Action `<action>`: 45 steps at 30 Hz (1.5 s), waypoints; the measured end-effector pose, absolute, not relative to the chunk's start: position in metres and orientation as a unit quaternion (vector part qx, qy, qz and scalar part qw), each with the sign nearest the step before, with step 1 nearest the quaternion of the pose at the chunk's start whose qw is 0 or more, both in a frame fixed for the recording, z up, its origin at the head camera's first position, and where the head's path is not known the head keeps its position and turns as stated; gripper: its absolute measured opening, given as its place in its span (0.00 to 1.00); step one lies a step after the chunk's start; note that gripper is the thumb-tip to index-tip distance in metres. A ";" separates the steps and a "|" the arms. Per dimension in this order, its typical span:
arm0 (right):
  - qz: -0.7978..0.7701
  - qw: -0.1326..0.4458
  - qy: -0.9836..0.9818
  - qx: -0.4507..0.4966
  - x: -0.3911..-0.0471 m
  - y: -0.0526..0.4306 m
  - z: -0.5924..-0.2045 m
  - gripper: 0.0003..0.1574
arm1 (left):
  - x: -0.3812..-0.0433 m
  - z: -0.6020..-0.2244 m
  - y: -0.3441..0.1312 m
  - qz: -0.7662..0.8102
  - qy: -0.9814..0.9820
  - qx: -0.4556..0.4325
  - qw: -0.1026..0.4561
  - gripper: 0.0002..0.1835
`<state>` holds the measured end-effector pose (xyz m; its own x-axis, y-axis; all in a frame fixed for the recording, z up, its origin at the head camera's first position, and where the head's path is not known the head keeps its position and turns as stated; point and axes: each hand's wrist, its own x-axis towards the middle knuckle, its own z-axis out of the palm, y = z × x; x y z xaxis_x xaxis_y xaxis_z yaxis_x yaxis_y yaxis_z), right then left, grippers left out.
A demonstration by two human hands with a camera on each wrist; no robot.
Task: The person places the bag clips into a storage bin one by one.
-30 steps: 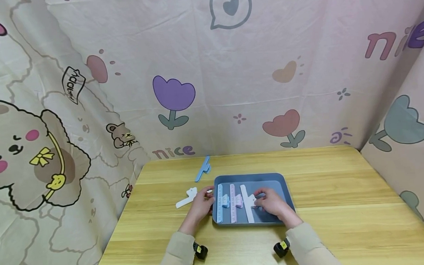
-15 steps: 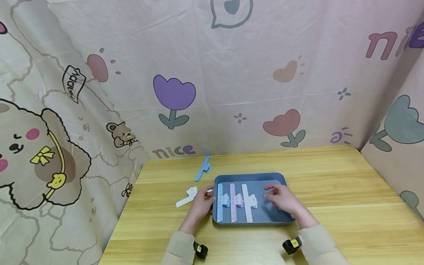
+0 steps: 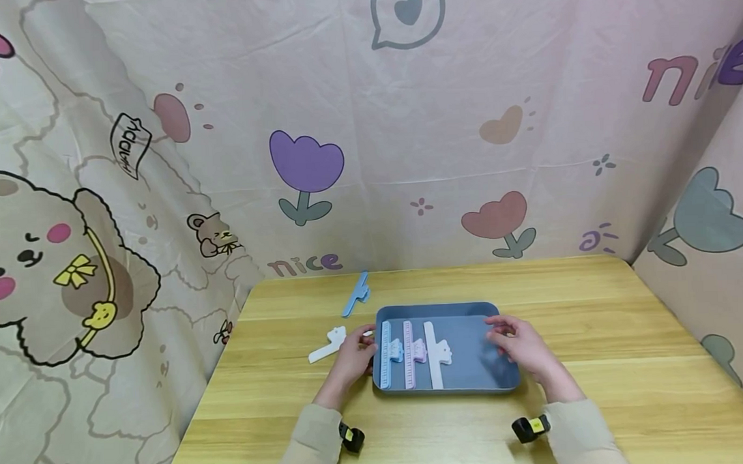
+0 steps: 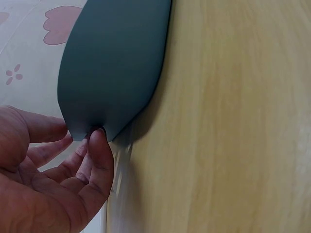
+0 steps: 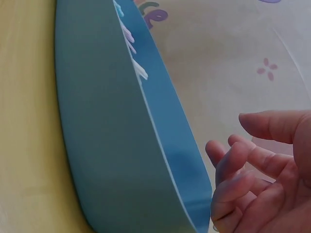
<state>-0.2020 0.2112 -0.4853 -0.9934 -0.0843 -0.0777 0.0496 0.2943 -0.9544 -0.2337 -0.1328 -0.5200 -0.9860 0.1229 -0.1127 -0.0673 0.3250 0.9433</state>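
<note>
My left hand grips the left end of a blue-grey tray, thumb and fingers at its edge in the left wrist view. Inside the tray three long-barred plastic clips stand side by side: a light blue ruler clip, a pink ruler clip and a white clip. My right hand holds nothing and hovers by the tray's right rim, fingers loosely bent. In the right wrist view the tray's outer wall fills the left half, with the clips' tips peeking over its rim.
On the wooden table, another white clip lies left of the tray, partly behind my left hand. A blue clip rests farther back. A patterned cloth hangs behind the table.
My right hand has let go of the white clip in the tray and moved right to the tray's right side. The left hand has stayed at the tray's left end.
</note>
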 end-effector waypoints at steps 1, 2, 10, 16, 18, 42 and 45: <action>-0.594 0.054 0.802 -0.009 -0.202 0.213 -0.485 0.27 | -0.234 -0.520 -0.133 0.581 0.810 0.018 0.081 0.23; -0.594 0.052 0.803 -0.008 -0.202 0.215 -0.485 0.27 | -0.234 -0.519 -0.133 0.581 0.809 0.018 0.081 0.23; -0.584 0.046 0.810 0.015 -0.202 0.225 -0.488 0.27 | -0.233 -0.519 -0.133 0.582 0.809 0.016 0.082 0.23; -0.579 0.039 0.815 0.012 -0.202 0.230 -0.493 0.30 | -0.234 -0.519 -0.133 0.580 0.810 0.017 0.083 0.23; -0.580 0.038 0.813 0.012 -0.202 0.231 -0.495 0.31 | -0.234 -0.520 -0.133 0.580 0.810 0.016 0.083 0.23; -0.567 0.070 0.820 0.017 -0.202 0.240 -0.507 0.31 | -0.233 -0.521 -0.133 0.579 0.811 0.019 0.083 0.24; -0.567 0.073 0.820 0.015 -0.202 0.240 -0.509 0.31 | -0.233 -0.521 -0.133 0.578 0.811 0.019 0.083 0.24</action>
